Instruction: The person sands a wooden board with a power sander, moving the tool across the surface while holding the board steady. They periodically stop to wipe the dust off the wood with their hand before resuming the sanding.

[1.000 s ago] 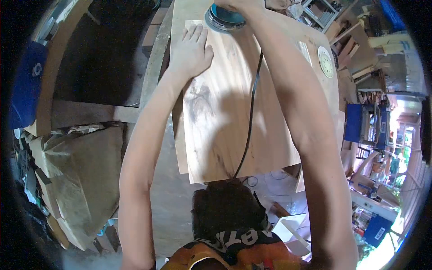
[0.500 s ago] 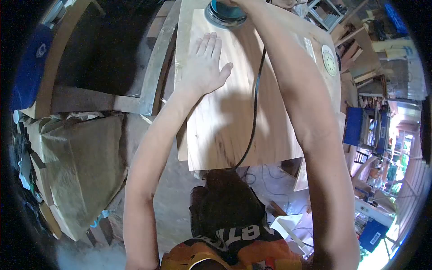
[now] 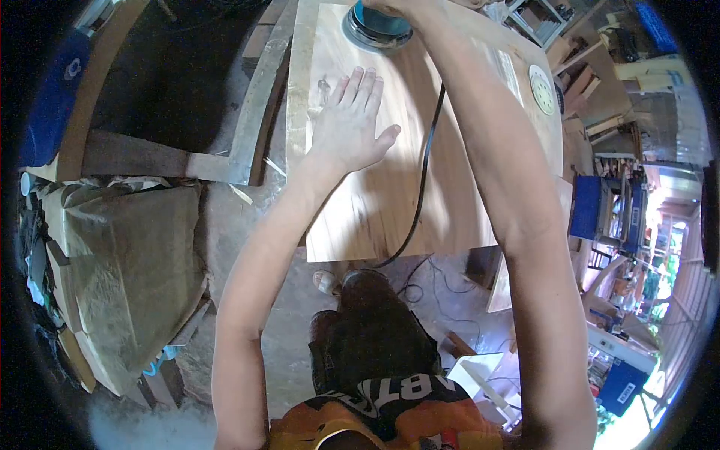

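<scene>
A pale wooden board [image 3: 375, 214] with dark grain streaks lies on the worktable. My left hand [image 3: 349, 127] rests flat on its left part, fingers stretched forward and thumb out to the side. At the board's far end, my right hand [image 3: 401, 6] is closed over the top of a teal and black orbital sander [image 3: 375, 34]; the upper part of the hand is cut off by the view's edge. The sander's round base sits on the wood. Its black cord [image 3: 425, 169] runs back across the board and over the near edge.
A perforated sanding disc [image 3: 541, 91] lies at the table's right side. To the left stand a wooden frame [image 3: 259, 112] and a cloth-covered block [image 3: 131, 262]. Cords [image 3: 442, 281] trail over the floor under the near edge. Blue boxes [image 3: 589, 208] and timber pieces crowd the right.
My left hand has slid over the board toward me and slightly right. The sander sits slightly nearer to me on the wood. The camera view has shifted, and a foot now shows below the board.
</scene>
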`<state>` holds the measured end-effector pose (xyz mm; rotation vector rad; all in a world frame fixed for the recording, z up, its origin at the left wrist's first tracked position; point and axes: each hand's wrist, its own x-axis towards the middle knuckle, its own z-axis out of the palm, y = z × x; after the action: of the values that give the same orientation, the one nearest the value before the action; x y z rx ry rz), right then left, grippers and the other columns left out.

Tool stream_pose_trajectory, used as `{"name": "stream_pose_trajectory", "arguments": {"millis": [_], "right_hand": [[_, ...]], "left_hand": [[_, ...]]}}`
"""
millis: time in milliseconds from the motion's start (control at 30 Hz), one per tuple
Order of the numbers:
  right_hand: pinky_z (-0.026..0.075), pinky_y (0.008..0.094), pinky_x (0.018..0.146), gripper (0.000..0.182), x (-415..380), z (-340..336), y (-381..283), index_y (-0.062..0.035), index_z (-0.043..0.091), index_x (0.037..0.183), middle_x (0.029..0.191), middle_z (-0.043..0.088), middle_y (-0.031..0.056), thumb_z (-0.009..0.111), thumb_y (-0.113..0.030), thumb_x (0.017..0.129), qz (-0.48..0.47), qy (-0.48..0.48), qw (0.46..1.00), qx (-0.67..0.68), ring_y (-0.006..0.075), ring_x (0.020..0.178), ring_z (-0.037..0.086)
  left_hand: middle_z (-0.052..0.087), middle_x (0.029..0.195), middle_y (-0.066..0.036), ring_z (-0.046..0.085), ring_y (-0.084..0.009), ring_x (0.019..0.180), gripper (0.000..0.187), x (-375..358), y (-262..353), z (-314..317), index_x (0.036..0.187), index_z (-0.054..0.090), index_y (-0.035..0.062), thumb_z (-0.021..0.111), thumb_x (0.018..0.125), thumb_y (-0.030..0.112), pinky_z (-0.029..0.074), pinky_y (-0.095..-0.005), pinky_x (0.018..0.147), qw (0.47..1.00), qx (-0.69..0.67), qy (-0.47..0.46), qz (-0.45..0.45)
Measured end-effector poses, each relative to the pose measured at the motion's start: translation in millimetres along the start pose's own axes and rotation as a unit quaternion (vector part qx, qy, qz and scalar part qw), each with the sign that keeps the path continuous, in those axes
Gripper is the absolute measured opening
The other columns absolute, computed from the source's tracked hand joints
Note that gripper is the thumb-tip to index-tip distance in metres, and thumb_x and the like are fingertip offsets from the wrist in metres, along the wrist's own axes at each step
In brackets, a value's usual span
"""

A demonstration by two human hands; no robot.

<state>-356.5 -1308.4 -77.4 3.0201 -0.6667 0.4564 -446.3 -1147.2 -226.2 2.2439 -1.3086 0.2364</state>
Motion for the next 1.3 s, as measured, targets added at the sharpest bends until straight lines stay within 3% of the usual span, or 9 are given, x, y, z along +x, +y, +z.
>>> {"name": "stream_pose_trajectory", "arguments": {"millis": [33,333,533,633,733,833,1133,1233,1300], "right_hand": [[0.055,0.053,0.098,0.076,-6,2,-1,-0.0125,0.052,0.147,0.129,0.066,0.0277,0.071,-0.024,0.074,0.004,0.031,0.999,-0.02,0.0423,0.116,0.067],[0.055,0.0501,0.098,0.077,-27,-9,5,-0.0063,0.051,0.147,0.13,0.064,0.0299,0.069,-0.018,0.073,-0.027,-0.045,0.995,0.081,0.044,0.116,0.066],[0.055,0.0502,0.098,0.077,-56,-8,12,-0.0044,0.052,0.145,0.126,0.065,0.0298,0.07,-0.018,0.071,-0.04,0.015,0.991,0.123,0.0444,0.115,0.066],[0.056,0.0503,0.094,0.06,-79,-20,15,-0.0028,0.062,0.128,0.114,0.069,0.0296,0.069,-0.017,0.071,-0.058,0.053,0.993,0.092,0.0442,0.107,0.068],[0.055,0.0508,0.088,0.039,-82,-24,21,-0.0016,0.068,0.106,0.097,0.07,0.0287,0.069,-0.015,0.07,-0.05,0.014,0.99,0.133,0.0445,0.097,0.069],[0.054,0.0515,0.082,0.025,-91,-16,30,-0.001,0.067,0.091,0.086,0.069,0.0281,0.067,-0.015,0.07,-0.099,0.109,0.979,0.141,0.045,0.089,0.068],[0.054,0.051,0.08,0.024,-123,-30,41,0.0012,0.067,0.091,0.085,0.068,0.0284,0.063,-0.009,0.07,-0.091,0.121,0.967,0.205,0.0448,0.086,0.068],[0.054,0.051,0.084,0.021,-135,-40,43,0.0026,0.067,0.089,0.095,0.07,0.029,0.064,-0.008,0.071,-0.047,0.06,0.983,0.166,0.0465,0.093,0.067],[0.055,0.0504,0.089,0.045,-135,-21,62,-0.0091,0.065,0.116,0.109,0.069,0.0268,0.069,-0.019,0.072,-0.07,0.021,0.988,0.136,0.0436,0.104,0.067]], "left_hand": [[0.043,0.156,-0.029,0.036,-0.0399,0.15,0.086,-2,5,-1,0.15,0.041,-0.0119,0.057,0.094,0.051,0.023,-0.0484,0.126,1.0,-0.012,-0.006,0.002],[0.042,0.155,-0.033,0.036,-0.0411,0.149,0.088,-25,61,9,0.147,0.04,-0.0157,0.062,0.09,0.048,0.023,-0.0476,0.127,0.998,-0.055,0.003,0.009],[0.038,0.158,-0.032,0.031,-0.0397,0.152,0.088,-38,69,4,0.15,0.037,-0.0148,0.058,0.093,0.048,0.019,-0.047,0.128,0.999,-0.049,-0.011,-0.009],[0.036,0.16,-0.03,0.029,-0.0382,0.154,0.088,-44,74,4,0.152,0.035,-0.0135,0.055,0.095,0.051,0.017,-0.047,0.129,0.999,-0.02,-0.025,-0.019],[0.035,0.161,-0.029,0.027,-0.0374,0.155,0.089,-51,77,3,0.153,0.035,-0.0124,0.053,0.096,0.053,0.015,-0.0472,0.129,0.999,0.0,-0.038,-0.027],[0.036,0.161,-0.028,0.027,-0.0373,0.155,0.088,-58,83,0,0.153,0.036,-0.0119,0.052,0.096,0.053,0.015,-0.0474,0.129,0.999,-0.002,-0.034,-0.035],[0.038,0.16,-0.029,0.029,-0.0378,0.154,0.082,-74,88,-3,0.151,0.039,-0.0119,0.05,0.098,0.05,0.016,-0.0488,0.128,0.998,0.019,-0.014,-0.053],[0.038,0.159,-0.03,0.03,-0.0383,0.154,0.08,-78,88,6,0.151,0.039,-0.0124,0.05,0.098,0.046,0.017,-0.0493,0.128,0.998,0.012,0.004,-0.059],[0.038,0.159,-0.031,0.03,-0.0393,0.153,0.079,-80,88,3,0.15,0.039,-0.0133,0.051,0.098,0.044,0.017,-0.0494,0.128,0.997,0.009,0.004,-0.076]]}}
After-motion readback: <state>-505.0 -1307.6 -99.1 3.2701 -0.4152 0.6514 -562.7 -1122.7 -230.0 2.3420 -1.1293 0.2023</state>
